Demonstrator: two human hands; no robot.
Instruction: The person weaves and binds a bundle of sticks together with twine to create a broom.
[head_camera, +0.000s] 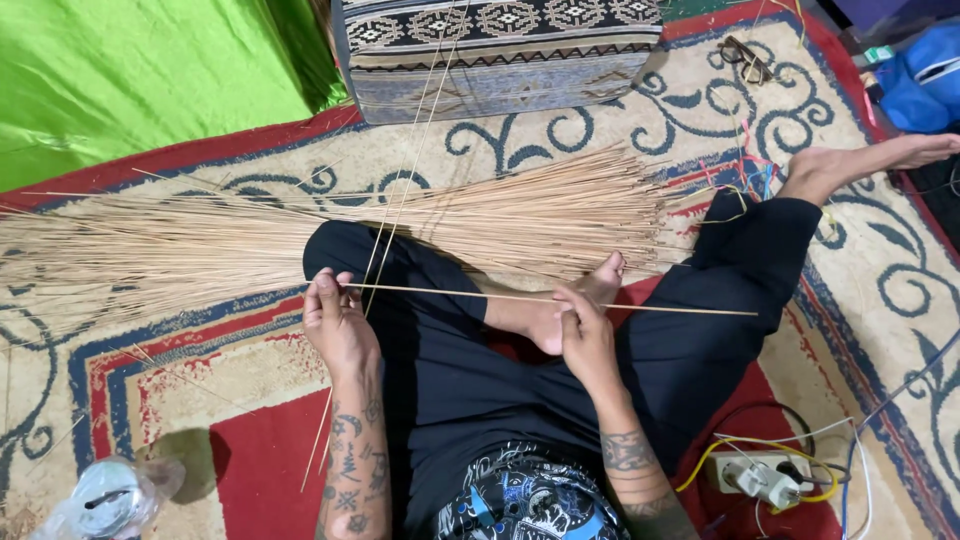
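Looking down from the head view, I see a patterned rug (880, 280) covering the floor, with a green cloth (130, 80) at the upper left and a woven patterned cushion (500, 50) at the top. I sit cross-legged on the rug in dark trousers, one foot stretched out to the upper right.

Across my lap and beyond it lies a big fan of thin pale sticks (300, 235), their long axes running mostly left to right, spread wide on the left and gathered toward the right.

One single stick (480, 296) lies nearly level in front of the pile, slanting slightly down to the right. My left hand (338, 325) pinches its left end between thumb and fingers, so that grip is closed on the stick. My right hand (585, 335) is closed on the same stick further along, past its middle; the free end runs on to the right, beyond that hand. Two more long sticks rise from near the left hand toward the cushion.

A white power strip (765, 480) with cables sits at lower right, and a clear plastic bottle (105, 500) at lower left.
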